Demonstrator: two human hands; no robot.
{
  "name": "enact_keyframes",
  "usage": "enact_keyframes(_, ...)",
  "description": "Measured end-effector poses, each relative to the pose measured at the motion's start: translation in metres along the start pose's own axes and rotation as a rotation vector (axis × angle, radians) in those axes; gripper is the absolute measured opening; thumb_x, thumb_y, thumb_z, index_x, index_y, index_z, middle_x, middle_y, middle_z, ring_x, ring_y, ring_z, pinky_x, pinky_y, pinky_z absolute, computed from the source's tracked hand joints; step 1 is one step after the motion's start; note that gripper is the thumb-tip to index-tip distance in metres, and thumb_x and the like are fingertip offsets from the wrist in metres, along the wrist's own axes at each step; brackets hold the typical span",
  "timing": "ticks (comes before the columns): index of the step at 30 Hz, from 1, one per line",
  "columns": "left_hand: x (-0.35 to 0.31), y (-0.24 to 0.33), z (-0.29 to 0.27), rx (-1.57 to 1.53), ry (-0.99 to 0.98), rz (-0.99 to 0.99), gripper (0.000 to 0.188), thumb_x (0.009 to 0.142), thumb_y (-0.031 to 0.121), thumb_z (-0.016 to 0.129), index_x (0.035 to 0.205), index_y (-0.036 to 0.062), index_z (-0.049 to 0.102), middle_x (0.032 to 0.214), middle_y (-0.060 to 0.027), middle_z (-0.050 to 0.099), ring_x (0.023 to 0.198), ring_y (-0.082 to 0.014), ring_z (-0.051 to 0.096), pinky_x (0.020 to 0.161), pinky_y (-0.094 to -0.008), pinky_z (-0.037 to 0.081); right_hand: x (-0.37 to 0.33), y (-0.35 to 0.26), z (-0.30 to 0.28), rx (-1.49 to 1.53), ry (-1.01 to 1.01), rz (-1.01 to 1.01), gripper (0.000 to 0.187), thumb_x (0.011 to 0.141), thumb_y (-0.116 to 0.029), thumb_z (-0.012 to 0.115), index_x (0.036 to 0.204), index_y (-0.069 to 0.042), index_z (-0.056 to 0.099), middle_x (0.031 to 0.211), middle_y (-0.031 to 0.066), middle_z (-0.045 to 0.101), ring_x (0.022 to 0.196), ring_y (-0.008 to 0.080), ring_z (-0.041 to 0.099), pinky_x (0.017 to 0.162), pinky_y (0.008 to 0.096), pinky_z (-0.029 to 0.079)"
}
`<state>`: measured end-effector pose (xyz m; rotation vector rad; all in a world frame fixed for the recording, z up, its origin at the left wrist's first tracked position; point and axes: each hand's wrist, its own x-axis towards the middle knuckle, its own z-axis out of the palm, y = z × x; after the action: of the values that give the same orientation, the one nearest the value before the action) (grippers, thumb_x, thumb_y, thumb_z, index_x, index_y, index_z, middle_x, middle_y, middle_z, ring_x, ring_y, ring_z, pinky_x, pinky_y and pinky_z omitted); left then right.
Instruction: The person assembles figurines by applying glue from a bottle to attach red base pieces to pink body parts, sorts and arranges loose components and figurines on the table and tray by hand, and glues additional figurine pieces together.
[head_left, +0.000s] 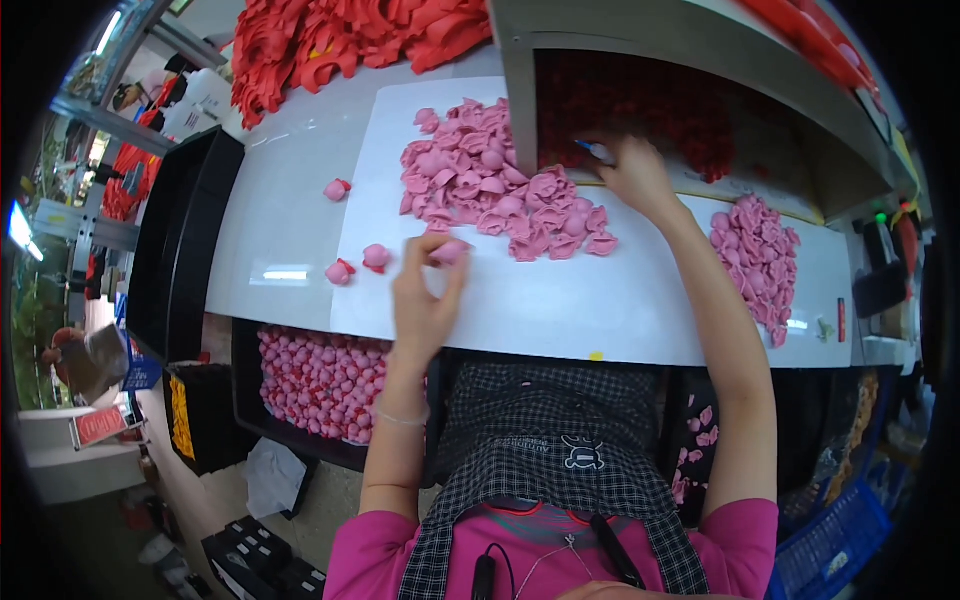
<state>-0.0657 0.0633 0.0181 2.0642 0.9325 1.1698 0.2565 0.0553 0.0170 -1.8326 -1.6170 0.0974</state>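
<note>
My left hand is over the white sheet, its thumb and fingers closed around a small pink rounded piece. My right hand reaches to the mouth of a shelf compartment, closed on a small glue-like tube with a blue tip. Between the hands lies a heap of pink cupped pieces on the sheet. Left of my left hand sit several pink balls with red bits attached, such as one ball just beside it. Dark red pieces fill the shaded compartment beyond my right hand.
A second pink heap lies at the right. Red soft pieces pile up at the far left. Below the table's front edge stands a black bin of pink-and-red balls. A black tray stands on edge at the left; the shelf frame rises beyond the heap.
</note>
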Motion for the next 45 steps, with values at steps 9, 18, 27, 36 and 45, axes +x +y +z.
enact_keyframes(9,-0.026,0.028,0.029,-0.552,-0.399,-0.237,0.019,0.093,-0.002,0.061,0.112,-0.0027,0.057,0.117,-0.0123,0.062,0.103,-0.0169,0.063,0.089,-0.0297,0.052,-0.032,-0.006,-0.01,-0.157,0.081,0.033,0.024,0.085,-0.011,0.069,0.107,-0.003,0.064,0.1,0.0196,0.067,0.094,0.0401,0.064,0.081,0.0437,0.051)
enact_keyframes(18,-0.031,0.035,0.035,-0.636,-0.426,-0.253,0.019,0.089,-0.006,0.063,0.107,-0.0031,0.061,0.12,-0.013,0.061,0.106,-0.0192,0.063,0.093,-0.031,0.052,-0.122,-0.085,-0.047,0.412,-0.154,0.117,0.017,0.085,0.001,0.067,0.102,0.0,0.067,0.091,0.0079,0.065,0.089,0.019,0.059,0.084,0.0284,0.045)
enact_keyframes(27,-0.035,0.043,0.043,-0.436,-0.452,-0.156,0.021,0.085,-0.007,0.066,0.105,-0.0024,0.064,0.104,-0.0118,0.067,0.095,-0.0204,0.068,0.084,-0.0306,0.056,-0.137,-0.097,-0.027,0.666,-0.259,0.256,0.03,0.073,-0.01,0.085,0.099,-0.002,0.073,0.086,0.0053,0.065,0.075,0.0134,0.058,0.071,0.0269,0.046)
enact_keyframes(36,-0.042,0.042,0.048,-0.666,-0.394,-0.293,0.023,0.086,-0.011,0.064,0.107,-0.0026,0.059,0.107,-0.0119,0.064,0.101,-0.0216,0.068,0.091,-0.0325,0.056,-0.135,-0.098,-0.03,0.587,-0.22,0.029,0.036,0.067,-0.011,0.087,0.099,-0.004,0.073,0.091,0.0062,0.069,0.078,0.015,0.061,0.073,0.0289,0.051)
enact_keyframes(45,-0.045,0.036,0.045,-0.763,-0.392,-0.166,0.022,0.086,-0.011,0.065,0.102,0.0002,0.055,0.115,-0.0139,0.059,0.107,-0.0192,0.062,0.091,-0.0327,0.053,-0.145,-0.097,-0.032,0.73,-0.179,0.117,0.023,0.078,0.004,0.076,0.101,-0.001,0.072,0.094,0.0065,0.067,0.084,0.015,0.066,0.076,0.0277,0.053)
